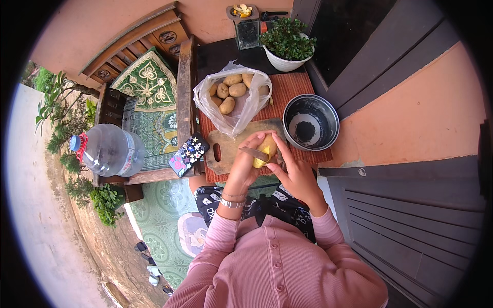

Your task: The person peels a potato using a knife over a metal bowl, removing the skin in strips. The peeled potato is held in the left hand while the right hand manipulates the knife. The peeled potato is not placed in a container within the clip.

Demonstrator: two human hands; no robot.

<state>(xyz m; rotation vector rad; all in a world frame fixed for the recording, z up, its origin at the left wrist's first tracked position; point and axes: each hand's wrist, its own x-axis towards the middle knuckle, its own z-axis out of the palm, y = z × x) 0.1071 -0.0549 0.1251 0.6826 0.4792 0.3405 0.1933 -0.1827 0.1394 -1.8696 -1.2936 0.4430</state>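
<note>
A partly peeled potato [267, 145] is held up over the near edge of a wooden cutting board [227, 145]. My left hand [245, 163] is wrapped around its left side. Across the potato lies the blade of a knife [254, 153], its tip pointing left over my left hand. A curl of peel and bare yellow flesh show beside the blade. My right hand [294, 175] is curled at the potato's right side and appears to grip the knife; its handle is mostly hidden.
Beyond the board an open plastic bag [246, 117] holds several potatoes [237, 89]. A dark metal pot [311, 122] stands right, on a red woven mat [294, 86]. A patterned phone case [189, 154] lies left near a large water bottle [111, 150]. A potted plant [287, 57] stands behind.
</note>
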